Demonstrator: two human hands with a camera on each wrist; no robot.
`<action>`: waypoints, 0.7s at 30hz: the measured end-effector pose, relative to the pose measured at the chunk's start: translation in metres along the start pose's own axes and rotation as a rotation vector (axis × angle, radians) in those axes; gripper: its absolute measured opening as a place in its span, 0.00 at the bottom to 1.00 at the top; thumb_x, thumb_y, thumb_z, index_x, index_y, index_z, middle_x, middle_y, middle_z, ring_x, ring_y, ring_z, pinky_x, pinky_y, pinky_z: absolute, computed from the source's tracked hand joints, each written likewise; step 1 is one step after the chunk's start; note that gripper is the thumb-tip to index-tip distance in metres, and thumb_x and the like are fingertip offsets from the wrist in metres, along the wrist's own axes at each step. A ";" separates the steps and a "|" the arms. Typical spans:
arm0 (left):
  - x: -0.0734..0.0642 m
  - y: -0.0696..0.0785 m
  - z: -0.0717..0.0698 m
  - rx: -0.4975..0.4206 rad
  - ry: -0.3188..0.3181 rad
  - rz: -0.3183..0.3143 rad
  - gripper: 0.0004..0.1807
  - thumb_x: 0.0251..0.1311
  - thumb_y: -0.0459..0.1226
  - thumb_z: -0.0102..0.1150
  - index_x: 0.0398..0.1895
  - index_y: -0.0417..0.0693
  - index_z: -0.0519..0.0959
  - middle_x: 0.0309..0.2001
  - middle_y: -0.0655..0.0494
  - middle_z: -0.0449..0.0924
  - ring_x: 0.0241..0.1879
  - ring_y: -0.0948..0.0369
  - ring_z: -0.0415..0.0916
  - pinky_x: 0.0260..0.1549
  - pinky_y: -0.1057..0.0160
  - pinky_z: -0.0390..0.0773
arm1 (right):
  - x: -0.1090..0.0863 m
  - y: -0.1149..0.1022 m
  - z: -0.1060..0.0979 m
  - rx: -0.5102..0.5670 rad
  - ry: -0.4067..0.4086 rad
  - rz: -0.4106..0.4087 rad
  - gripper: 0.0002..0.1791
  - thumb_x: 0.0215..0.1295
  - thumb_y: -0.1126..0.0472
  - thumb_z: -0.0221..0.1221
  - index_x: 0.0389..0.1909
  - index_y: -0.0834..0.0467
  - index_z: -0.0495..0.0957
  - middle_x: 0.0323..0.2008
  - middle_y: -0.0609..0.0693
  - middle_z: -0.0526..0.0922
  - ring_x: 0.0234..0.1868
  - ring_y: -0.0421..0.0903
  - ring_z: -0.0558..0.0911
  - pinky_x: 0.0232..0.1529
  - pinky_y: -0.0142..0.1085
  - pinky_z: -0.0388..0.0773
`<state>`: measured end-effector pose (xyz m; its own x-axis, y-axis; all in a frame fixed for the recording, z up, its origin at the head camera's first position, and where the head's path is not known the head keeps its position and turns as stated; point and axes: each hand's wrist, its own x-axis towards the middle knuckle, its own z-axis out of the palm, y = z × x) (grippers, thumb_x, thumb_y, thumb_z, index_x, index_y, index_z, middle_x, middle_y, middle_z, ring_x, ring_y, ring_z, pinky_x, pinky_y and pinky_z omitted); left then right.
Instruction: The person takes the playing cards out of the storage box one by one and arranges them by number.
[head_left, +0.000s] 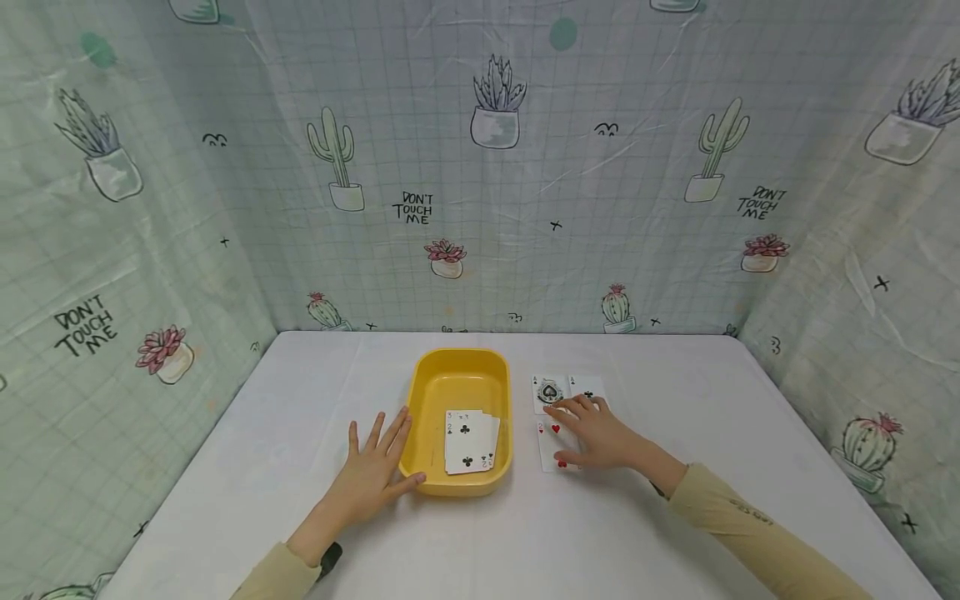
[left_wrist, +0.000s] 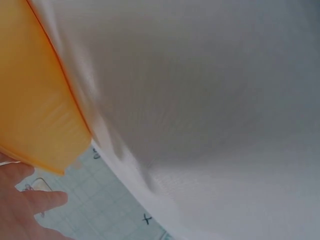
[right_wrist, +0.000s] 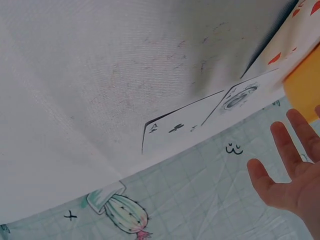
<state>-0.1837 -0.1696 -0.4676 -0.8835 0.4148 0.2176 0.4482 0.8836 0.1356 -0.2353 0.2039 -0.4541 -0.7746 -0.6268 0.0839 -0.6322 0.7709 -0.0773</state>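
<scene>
A yellow rectangular tray (head_left: 459, 385) stands mid-table, also seen in the left wrist view as a wall (left_wrist: 40, 100). Several overlapping playing cards (head_left: 467, 447) lie face up in its near half, a club card on top. My left hand (head_left: 367, 479), fingers spread and straight, touches the tray's left rim. To the right of the tray lie an ace of spades (head_left: 550, 392), an ace of clubs (head_left: 587, 387) and a heart card (head_left: 549, 448). Over the heart card reaches my right hand (head_left: 600, 437), partly covering it, fingers extended; the right wrist view shows nothing in its grasp.
The white table (head_left: 660, 533) runs back to a cactus-print cloth (head_left: 525, 192) that hangs behind and at both sides. Near the table's right edge, the right sleeve (head_left: 750, 533) crosses the surface.
</scene>
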 end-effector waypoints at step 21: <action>-0.001 -0.001 0.000 0.005 -0.003 -0.001 0.48 0.53 0.64 0.45 0.69 0.44 0.46 0.71 0.52 0.42 0.68 0.42 0.41 0.58 0.32 0.32 | 0.020 -0.033 -0.021 0.044 0.237 -0.022 0.31 0.58 0.46 0.55 0.61 0.53 0.63 0.56 0.51 0.71 0.55 0.50 0.69 0.53 0.54 0.64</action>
<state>-0.1831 -0.1712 -0.4679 -0.8846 0.4142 0.2142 0.4462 0.8852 0.1314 -0.2298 0.1687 -0.4289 -0.7384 -0.5955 0.3164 -0.6531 0.7483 -0.1159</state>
